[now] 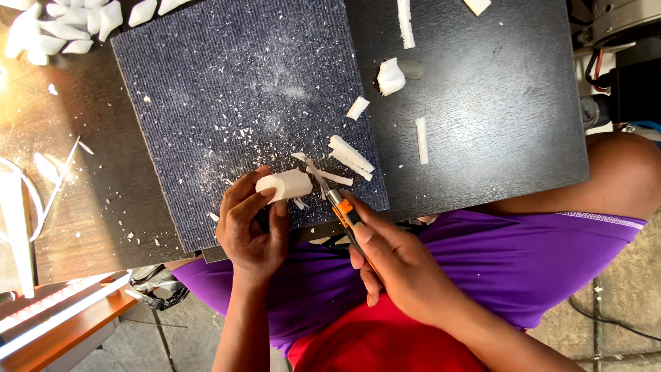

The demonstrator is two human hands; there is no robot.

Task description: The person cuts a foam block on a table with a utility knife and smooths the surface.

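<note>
My left hand (251, 224) grips a small white block of soft material (284, 184) at the near edge of a dark ribbed mat (227, 89). My right hand (396, 262) holds an orange and black utility knife (344, 213), its blade end touching the right side of the white block. Thin white shavings (327, 176) curl off right where the blade meets the block. White crumbs are scattered over the mat.
The mat lies on a dark table (496, 103). Cut white strips (351, 157) and chunks (390, 76) lie to the right; a heap of white pieces (62, 24) sits far left. Purple shorts (496, 255) cover my lap below. Cables and gear stand at the right edge.
</note>
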